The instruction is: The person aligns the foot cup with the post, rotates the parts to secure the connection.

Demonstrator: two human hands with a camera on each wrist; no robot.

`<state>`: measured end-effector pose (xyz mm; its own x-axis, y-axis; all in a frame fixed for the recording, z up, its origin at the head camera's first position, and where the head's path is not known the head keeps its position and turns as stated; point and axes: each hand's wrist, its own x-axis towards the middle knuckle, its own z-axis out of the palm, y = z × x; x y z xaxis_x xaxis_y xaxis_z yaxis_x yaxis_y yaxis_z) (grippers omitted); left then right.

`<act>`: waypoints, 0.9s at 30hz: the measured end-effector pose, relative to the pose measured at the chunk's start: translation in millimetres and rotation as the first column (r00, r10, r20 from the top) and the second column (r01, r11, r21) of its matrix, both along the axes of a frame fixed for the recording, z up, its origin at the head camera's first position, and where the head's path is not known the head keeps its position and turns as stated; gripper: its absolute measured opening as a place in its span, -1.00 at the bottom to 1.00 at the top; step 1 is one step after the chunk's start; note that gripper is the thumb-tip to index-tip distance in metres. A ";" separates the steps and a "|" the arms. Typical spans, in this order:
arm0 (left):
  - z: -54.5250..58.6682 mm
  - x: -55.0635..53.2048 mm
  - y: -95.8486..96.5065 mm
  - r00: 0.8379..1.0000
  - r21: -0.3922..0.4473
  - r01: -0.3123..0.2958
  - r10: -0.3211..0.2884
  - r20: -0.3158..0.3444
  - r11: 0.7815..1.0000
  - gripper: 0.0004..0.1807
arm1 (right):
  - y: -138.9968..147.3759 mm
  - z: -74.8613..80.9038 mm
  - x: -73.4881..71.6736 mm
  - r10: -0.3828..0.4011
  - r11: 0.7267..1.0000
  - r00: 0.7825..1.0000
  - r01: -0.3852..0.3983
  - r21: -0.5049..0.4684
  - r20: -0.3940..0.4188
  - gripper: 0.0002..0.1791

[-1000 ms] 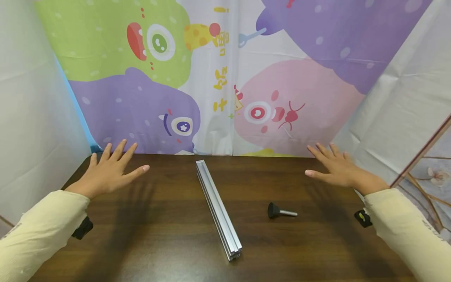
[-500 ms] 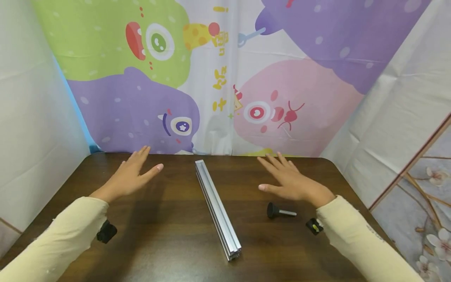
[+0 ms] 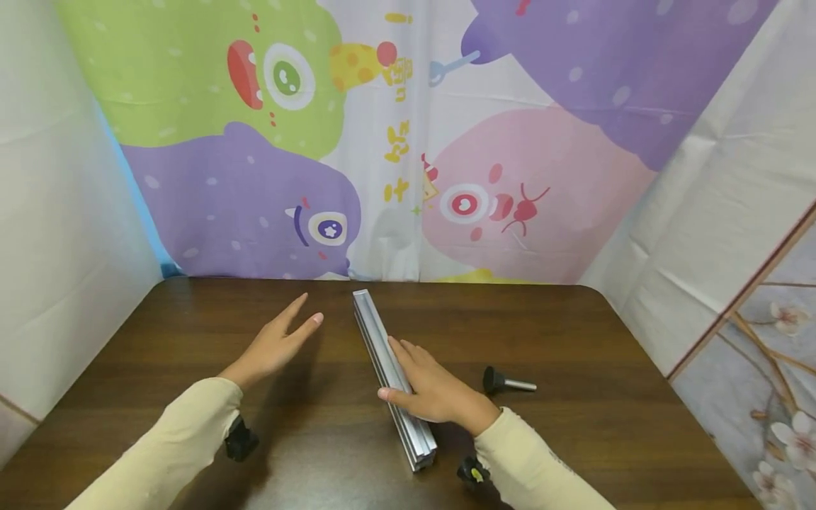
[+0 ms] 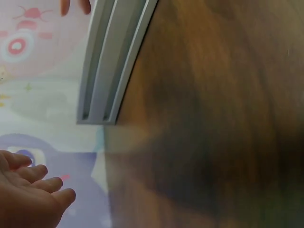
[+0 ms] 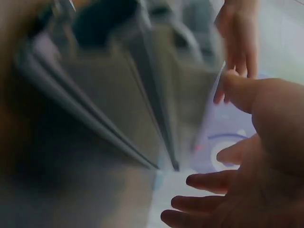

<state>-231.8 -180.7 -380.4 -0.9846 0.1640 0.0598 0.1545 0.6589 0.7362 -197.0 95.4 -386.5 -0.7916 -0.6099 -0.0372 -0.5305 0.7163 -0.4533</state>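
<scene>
A silver aluminium extrusion (image 3: 376, 333) with grooved sides lies slanted on the table, its near end towards the right. My right hand (image 3: 436, 386) is over its near half, fingers extended and thumb reaching across its width. In the right wrist view the extrusion's slotted end (image 5: 109, 76) looms large and blurred beside the thumb. To the left of the extrusion, my left hand (image 3: 270, 347) hovers apart from it with thumb and fingers spread. The left wrist view has the bar's far end (image 4: 102, 104) beyond those fingers (image 4: 52, 185).
Right of the extrusion lies a levelling foot (image 3: 494, 380) with a black cone-shaped base and a metal stud. Dark wood covers the tabletop (image 3: 561, 453). A cartoon-printed curtain (image 3: 389, 241) hangs along the back edge, with pale cloth sides (image 3: 695, 212).
My right hand has swept left and nearer, from past the levelling foot to over the extrusion. The left hand has come right and lower. Extrusion and levelling foot stay put.
</scene>
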 end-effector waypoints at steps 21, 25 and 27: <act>-38.4 -5.3 33.6 0.994 0.149 -0.044 0.027 0.110 0.988 -0.23 | -22.0 -33.2 17.5 -0.195 0.975 0.980 0.189 -0.118 -0.034 -0.20; -40.8 -6.0 38.5 0.993 0.164 -0.042 0.022 0.118 0.986 -0.26 | -23.2 -34.8 18.4 -0.218 0.966 0.975 0.209 -0.149 -0.047 -0.21; -41.9 -6.7 41.0 0.993 0.168 -0.043 0.023 0.119 0.985 -0.27 | -23.1 -35.6 18.5 -0.230 0.962 0.972 0.219 -0.165 -0.051 -0.21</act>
<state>-238.4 -139.7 -422.2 -0.9912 0.1289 -0.0307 0.0420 0.5255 0.8497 -178.5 72.3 -422.1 -0.9061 -0.4099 0.1048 -0.3984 0.7430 -0.5378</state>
